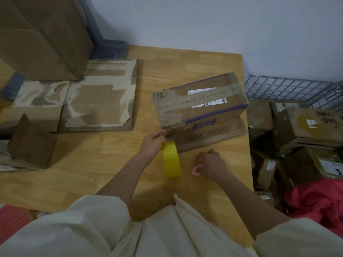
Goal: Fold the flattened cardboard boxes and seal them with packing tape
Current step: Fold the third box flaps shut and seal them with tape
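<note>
— What carries it all?
— A wooden table [104, 164], pale, its far edge against the wall.
— What lies on it?
— At centre right a box [200, 108], folded and taped, with one flap lying flat on the wood toward the person. At far left a flattened box [100, 101], its surface torn in whitish patches. A tall stack of cardboard [42, 38] stands on the back left corner of that. Near the left edge sits a small brown box [31, 145].
— Anything else touching the wood?
— A yellow tape roll [171, 160], on edge just before the flap.
</note>
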